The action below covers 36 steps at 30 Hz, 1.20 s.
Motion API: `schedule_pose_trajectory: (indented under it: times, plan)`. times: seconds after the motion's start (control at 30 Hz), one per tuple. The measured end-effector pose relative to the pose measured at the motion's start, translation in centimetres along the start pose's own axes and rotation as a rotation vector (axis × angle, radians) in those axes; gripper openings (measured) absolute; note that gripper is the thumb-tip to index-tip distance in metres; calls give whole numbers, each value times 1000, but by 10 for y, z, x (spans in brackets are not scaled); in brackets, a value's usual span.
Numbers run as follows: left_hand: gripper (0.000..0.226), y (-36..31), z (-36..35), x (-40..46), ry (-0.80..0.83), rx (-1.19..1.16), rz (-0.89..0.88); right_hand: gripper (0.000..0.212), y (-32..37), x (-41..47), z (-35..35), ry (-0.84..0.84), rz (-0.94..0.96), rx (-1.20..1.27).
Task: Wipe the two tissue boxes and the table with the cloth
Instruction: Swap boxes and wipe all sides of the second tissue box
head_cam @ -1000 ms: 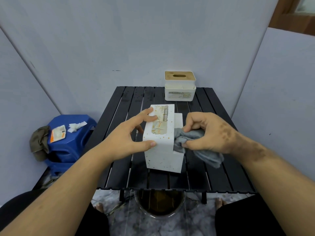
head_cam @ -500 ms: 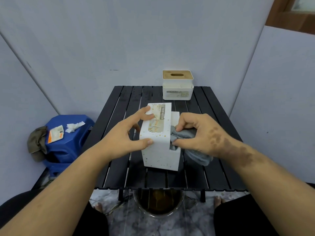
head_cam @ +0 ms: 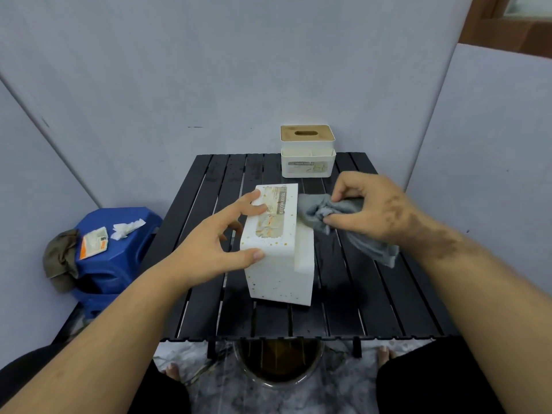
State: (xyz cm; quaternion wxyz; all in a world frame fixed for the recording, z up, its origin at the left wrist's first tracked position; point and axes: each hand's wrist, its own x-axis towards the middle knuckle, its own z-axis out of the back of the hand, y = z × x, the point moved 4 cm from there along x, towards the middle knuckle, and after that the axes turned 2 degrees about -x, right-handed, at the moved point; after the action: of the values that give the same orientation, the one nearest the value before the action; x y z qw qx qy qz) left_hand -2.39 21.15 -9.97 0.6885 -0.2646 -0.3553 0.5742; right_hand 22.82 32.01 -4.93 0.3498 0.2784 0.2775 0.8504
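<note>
A white speckled tissue box [head_cam: 280,276] with a printed label stands on the black slatted table [head_cam: 373,300], near the middle. My left hand [head_cam: 215,249] grips it from the left, thumb on the near face and fingers on the top edge. My right hand [head_cam: 370,210] holds a bunched grey cloth [head_cam: 319,212] against the box's far right edge; a tail of cloth hangs down to the table. A second white tissue box [head_cam: 307,158] with a wooden lid stands at the table's far edge, untouched.
Grey panel walls close in behind and on both sides. A blue plastic stool [head_cam: 116,258] at the left carries a packet, crumpled tissue and an olive cloth. A round bin [head_cam: 277,366] sits under the table's near edge, between my knees.
My right hand has slid the cloth along the box's right side, from its near part up toward the far top corner. The left hand keeps its grip.
</note>
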Motion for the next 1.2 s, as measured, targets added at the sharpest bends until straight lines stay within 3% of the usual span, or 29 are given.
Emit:
schedule_pose_trajectory:
  times: [0.3,0.57,0.67,0.77,0.83,1.2]
  plan:
    - [69,-2,-5,2,-9,-18,-18,28,-6,27,-43,-99,-40,164]
    - [71,-3,-4,0,-4,-5,-7,28,-53,16,7,-234,-241,-11]
    - [72,-4,-5,-1,-1,-17,-6,30,-30,2,17,-163,-189,63]
    - [72,-5,-5,-1,0,-17,-1,27,9,-16,4,75,-57,79]
    - [71,-5,-5,0,-2,-17,-1,25,20,-22,-10,129,4,29]
    - [70,-6,-6,-1,-8,-16,-3,28,-59,20,-24,-311,-356,99]
